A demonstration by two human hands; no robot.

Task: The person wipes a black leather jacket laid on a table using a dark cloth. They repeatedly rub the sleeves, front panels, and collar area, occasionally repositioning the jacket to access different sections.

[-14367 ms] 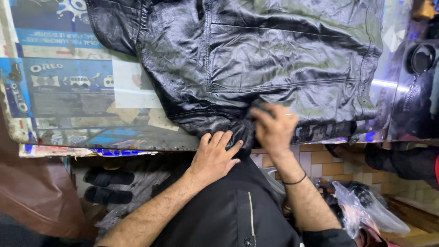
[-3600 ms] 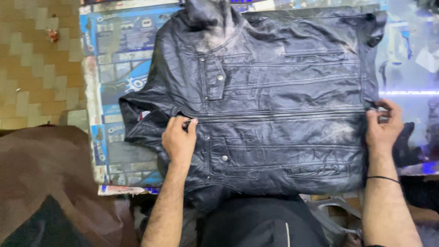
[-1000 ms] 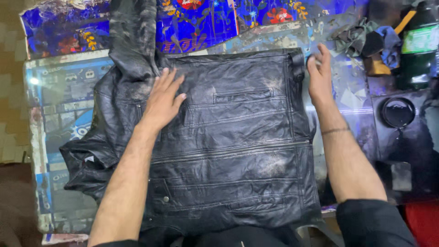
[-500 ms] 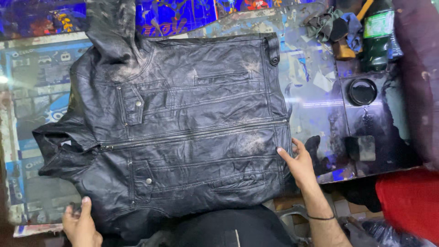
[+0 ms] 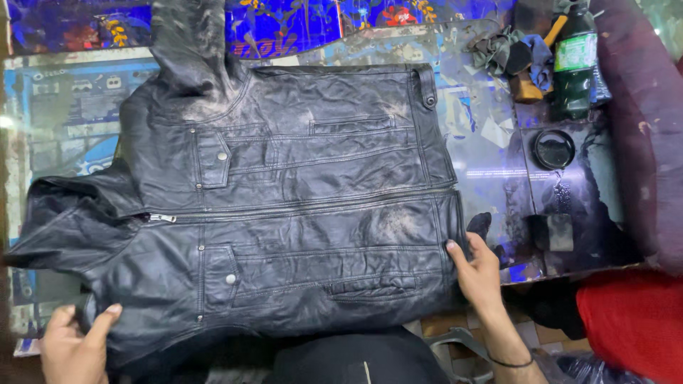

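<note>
The black leather jacket [image 5: 284, 213] lies front-up, zipped, spread across the tabletop [image 5: 498, 142]. The left hand [image 5: 71, 345] pinches its near-left edge between thumb and fingers, while the right hand [image 5: 478, 267] grips the hem edge with fingers curled. An uneven pull could likely bunch the leather or drag it towards the round tin [image 5: 553, 148] and green bottle [image 5: 573, 67]

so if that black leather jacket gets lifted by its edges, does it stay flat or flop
The black leather jacket would probably sag; its creased panels and slumped sleeve suggest soft hide. It looks fairly heavy for its size. The left hand and right hand grip opposite edges.
</note>
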